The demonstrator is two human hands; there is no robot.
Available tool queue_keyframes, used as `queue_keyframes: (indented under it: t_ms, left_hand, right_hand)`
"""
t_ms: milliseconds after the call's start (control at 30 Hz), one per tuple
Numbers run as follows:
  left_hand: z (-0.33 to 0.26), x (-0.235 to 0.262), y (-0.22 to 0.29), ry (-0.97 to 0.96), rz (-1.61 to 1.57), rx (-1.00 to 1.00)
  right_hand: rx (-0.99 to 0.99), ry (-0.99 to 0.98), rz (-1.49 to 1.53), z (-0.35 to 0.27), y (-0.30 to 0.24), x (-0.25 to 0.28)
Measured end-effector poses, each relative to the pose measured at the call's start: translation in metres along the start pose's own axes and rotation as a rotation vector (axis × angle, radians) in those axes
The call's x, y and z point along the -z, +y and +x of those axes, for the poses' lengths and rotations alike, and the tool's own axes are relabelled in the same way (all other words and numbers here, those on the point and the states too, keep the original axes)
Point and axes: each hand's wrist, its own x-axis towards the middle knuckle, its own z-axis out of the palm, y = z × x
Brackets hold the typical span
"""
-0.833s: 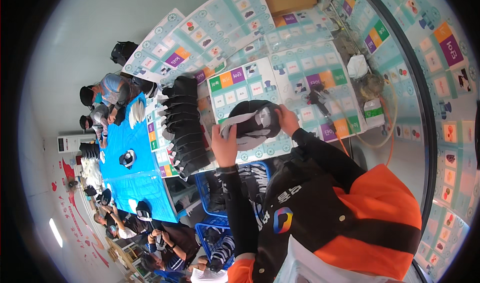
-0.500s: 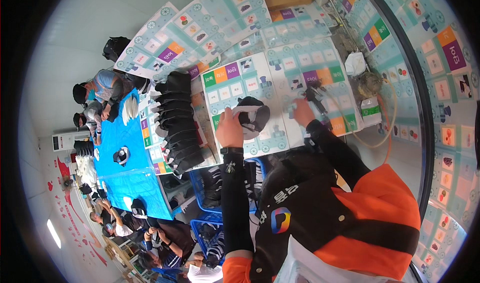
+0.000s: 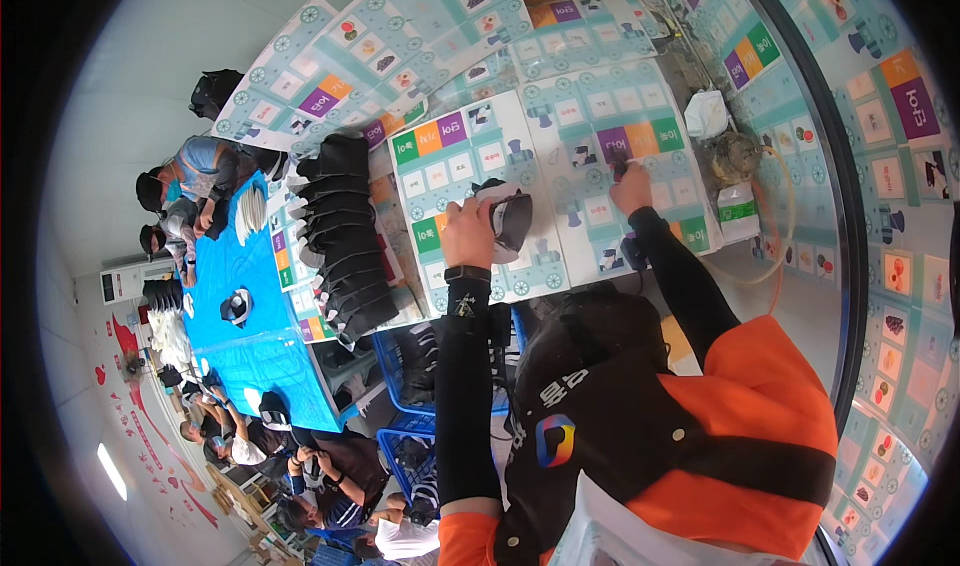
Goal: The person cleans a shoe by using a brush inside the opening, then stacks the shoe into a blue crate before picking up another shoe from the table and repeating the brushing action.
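My left hand (image 3: 468, 234) is closed on the near-left side of a black-and-grey fabric piece (image 3: 513, 222). This hollow piece has a pale lining and stands on the patterned sheet covering the bench (image 3: 465, 266); whether it is a shoe upper or a cap, I cannot tell. My right hand (image 3: 631, 190) is closed round a dark gun-like hand tool (image 3: 618, 157), of which only the front part shows beyond my fingers. The rest of the tool is hidden by the hand. It is apart from the fabric piece, farther right over the bench.
Left of my hand, a row of nested black pieces (image 3: 345, 236) lines the bench. A thin hose (image 3: 788, 191) loops at the right, beside a white-and-green packet (image 3: 738, 212). Blue baskets (image 3: 395, 381) hold dark pieces below. Other people sit round a blue-covered table (image 3: 225, 351).
My right hand has moved up and right from the bare sheet onto the dark gun-like tool and closed round it. My left hand still holds the fabric piece, which has turned slightly.
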Motion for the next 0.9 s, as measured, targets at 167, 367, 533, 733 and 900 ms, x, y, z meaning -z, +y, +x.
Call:
queue_keyframes:
  t_ms: [167, 367, 533, 733, 900]
  left_hand:
    - [-0.001, -0.011, 0.006, 0.075, -0.017, -0.025]
    - [0.002, -0.007, 0.014, 0.012, 0.023, -0.091]
    - [0.000, -0.010, 0.016, 0.019, -0.018, -0.068]
    - [-0.004, -0.006, 0.014, 0.023, -0.042, -0.048]
    - [-0.009, -0.005, 0.007, 0.063, -0.068, -0.059]
  right_hand:
    - [-0.256, -0.628, 0.987, -0.060, -0.050, 0.026]
    - [-0.162, -0.843, 0.568, -0.093, -0.094, 0.045]
    - [0.107, -0.560, 0.416, -0.100, -0.097, 0.040]
    - [0.209, -0.497, 0.403, -0.095, -0.103, 0.044]
    - [0.247, -0.497, 0.368, -0.096, -0.115, 0.046]
